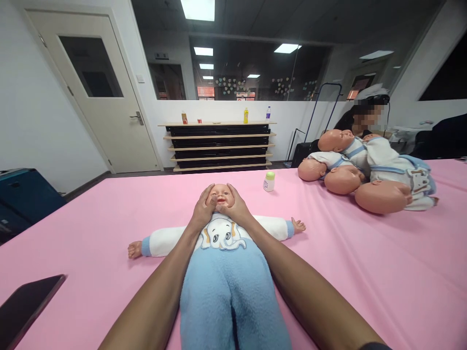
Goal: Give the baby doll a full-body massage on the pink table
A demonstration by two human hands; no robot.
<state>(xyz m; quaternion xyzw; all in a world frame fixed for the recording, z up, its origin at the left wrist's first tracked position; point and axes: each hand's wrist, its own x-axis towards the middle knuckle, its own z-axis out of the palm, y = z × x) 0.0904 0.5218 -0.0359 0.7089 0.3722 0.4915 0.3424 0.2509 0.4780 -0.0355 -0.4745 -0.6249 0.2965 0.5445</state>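
A baby doll in a white and blue fleece suit with an elephant patch lies on its back, arms spread wide and head away from me. My left hand cups the left side of its head, the thumb lying on the cheek near the mouth. On the other side my right hand is curved round the cheek, with its thumb by the chin. The doll's face shows between my hands. My forearms run along both sides of its body, over its sleeves.
A pink sheet covers the table. Beyond the doll stands a small white bottle with a green cap. Several more dolls are heaped at the right, with a person behind them. A dark phone lies at the near left.
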